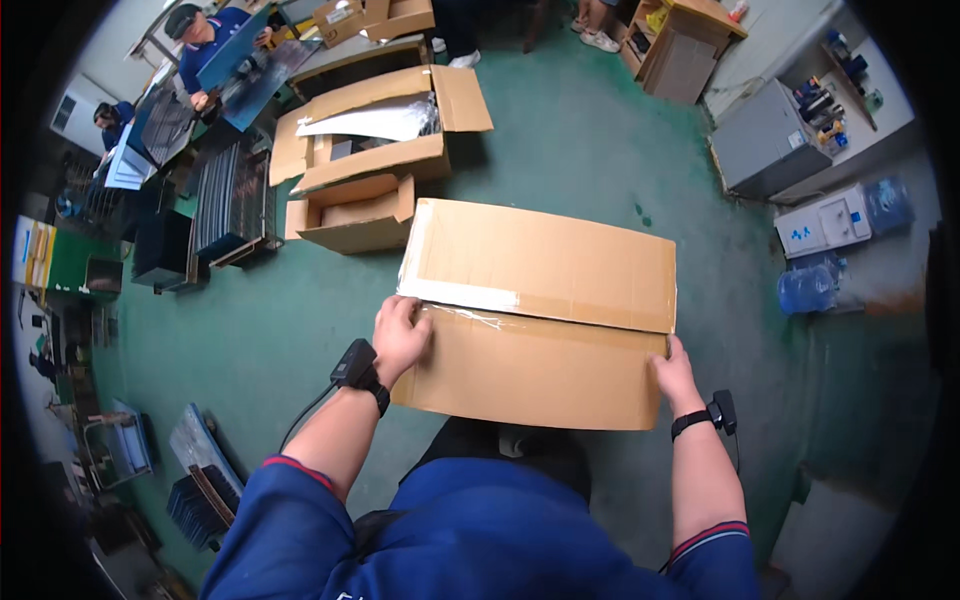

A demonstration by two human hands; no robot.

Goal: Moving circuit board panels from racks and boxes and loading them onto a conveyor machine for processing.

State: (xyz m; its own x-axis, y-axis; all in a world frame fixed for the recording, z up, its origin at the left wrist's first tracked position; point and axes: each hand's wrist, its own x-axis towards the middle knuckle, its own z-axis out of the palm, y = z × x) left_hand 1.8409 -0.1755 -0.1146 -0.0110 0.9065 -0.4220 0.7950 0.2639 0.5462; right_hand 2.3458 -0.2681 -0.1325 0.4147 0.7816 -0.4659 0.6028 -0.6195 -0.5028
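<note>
A large brown cardboard box is in front of my body, its two long flaps folded in to a narrow dark seam. Torn strips of whitish tape cling to its left end beside the seam. At the left edge my left hand grips the box, fingers curled over the rim near the seam. On the opposite edge my right hand holds it, thumb on the top and fingers around the side. What lies inside the box is hidden. Each wrist wears a black strap with a small black device.
Open cardboard boxes stand on the green floor ahead to the left, one with white sheeting inside. Racks of dark panels are farther left, near a person handling a blue panel. A grey cabinet and water bottles line the right wall.
</note>
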